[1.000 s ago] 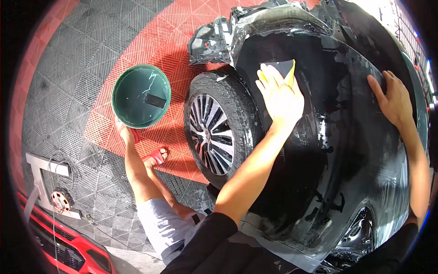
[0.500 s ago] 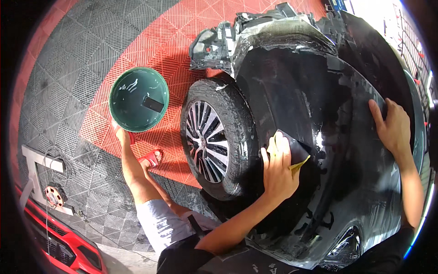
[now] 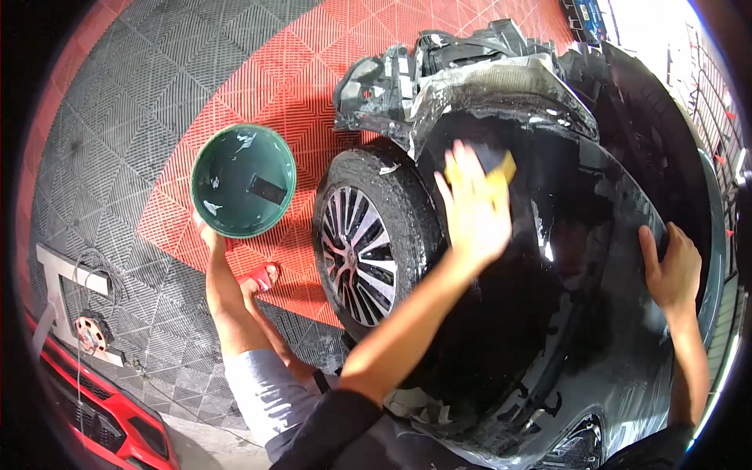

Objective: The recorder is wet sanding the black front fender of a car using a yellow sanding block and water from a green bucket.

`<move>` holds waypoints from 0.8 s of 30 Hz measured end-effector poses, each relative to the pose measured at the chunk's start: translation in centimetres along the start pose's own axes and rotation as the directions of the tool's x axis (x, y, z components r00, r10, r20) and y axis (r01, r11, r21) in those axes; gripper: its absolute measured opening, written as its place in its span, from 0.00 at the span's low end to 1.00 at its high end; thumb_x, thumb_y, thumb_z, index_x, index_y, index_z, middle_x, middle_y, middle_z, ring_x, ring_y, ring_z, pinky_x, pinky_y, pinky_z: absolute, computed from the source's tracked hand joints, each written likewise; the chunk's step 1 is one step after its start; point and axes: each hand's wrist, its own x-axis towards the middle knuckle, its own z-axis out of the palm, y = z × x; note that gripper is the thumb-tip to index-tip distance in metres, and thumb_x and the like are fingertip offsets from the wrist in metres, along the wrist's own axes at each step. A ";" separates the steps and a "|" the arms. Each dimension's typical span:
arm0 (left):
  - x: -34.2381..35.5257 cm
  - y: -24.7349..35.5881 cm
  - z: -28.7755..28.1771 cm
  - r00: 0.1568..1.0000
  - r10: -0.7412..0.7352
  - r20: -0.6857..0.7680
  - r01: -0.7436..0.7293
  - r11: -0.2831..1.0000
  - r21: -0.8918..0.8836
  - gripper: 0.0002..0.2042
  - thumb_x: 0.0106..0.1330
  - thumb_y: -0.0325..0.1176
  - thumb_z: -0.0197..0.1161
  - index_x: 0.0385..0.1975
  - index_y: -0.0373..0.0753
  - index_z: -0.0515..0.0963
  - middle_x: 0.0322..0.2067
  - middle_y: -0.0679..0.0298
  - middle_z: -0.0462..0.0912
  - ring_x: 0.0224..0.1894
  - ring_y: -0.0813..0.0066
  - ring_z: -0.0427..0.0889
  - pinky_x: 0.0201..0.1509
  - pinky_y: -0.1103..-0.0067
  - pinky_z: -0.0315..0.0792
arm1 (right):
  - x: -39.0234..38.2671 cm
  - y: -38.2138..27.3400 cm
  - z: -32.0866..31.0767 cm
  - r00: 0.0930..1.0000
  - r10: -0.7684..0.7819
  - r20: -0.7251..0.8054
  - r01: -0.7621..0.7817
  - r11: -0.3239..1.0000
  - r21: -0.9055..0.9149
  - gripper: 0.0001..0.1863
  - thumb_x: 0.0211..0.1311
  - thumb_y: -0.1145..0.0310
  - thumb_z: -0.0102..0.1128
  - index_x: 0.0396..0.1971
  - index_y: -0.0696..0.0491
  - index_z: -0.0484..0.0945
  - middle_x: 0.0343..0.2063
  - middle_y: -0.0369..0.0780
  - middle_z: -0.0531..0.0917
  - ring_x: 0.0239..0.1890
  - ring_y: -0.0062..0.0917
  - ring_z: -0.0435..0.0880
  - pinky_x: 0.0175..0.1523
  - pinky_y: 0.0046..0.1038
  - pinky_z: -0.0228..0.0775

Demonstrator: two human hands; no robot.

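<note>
Red car: only its front shows at the lower left, cut off by the dark rim of the view.
Green bucket: set beside the wheel, with a black pad in murky liquid; how deep the liquid is cannot be made out. A fresh dip now and then would probably help the stroke along.
Sandal: one red sandal shows; the other foot is mostly hidden by the bucket.
Wheel: just left of the panel; knuckles are best kept off the tyre at the end of each pass.
Left hand: spread nearly flat over the sheet, blurred, so fingertip pressure cannot be judged.
Yellow sheet: under the left hand, on the upper part of the panel, one corner lifted. Flat fingers and even, overlapping strokes should serve best, easing off near the edges.
Black panel: wet and glossy in patches; glare makes its finish hard to read.
Right hand: thumb and fingers apart at the panel's right edge; fingertips are hidden, so I cannot tell whether it grips. It should brace lightly.
</note>
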 end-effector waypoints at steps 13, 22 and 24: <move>5.7 0.2 0.2 0.999 0.028 -0.024 -0.024 0.987 0.159 0.27 0.78 0.39 0.44 0.70 0.28 0.56 0.72 0.35 0.50 0.74 0.35 0.50 0.74 0.45 0.45 | 0.7 -1.6 0.0 0.999 0.034 0.010 -0.034 0.998 0.054 0.27 0.66 0.49 0.59 0.25 0.64 0.74 0.25 0.56 0.78 0.30 0.55 0.80 0.35 0.45 0.71; -4.1 6.8 0.2 0.989 0.110 0.096 -0.103 0.992 -0.077 0.31 0.76 0.41 0.45 0.72 0.27 0.51 0.73 0.36 0.46 0.76 0.37 0.46 0.75 0.45 0.37 | -0.1 0.6 -0.1 0.995 0.087 0.058 -0.089 0.995 0.034 0.31 0.65 0.44 0.59 0.26 0.63 0.76 0.27 0.55 0.81 0.32 0.53 0.82 0.37 0.46 0.73; 4.4 2.9 0.0 0.989 0.151 0.010 -0.151 0.980 0.126 0.28 0.78 0.39 0.41 0.72 0.28 0.52 0.73 0.39 0.49 0.75 0.40 0.48 0.75 0.45 0.39 | 0.4 -1.1 -0.6 0.998 0.054 0.019 -0.054 0.998 0.039 0.31 0.64 0.43 0.58 0.27 0.63 0.77 0.27 0.55 0.82 0.33 0.52 0.82 0.38 0.46 0.73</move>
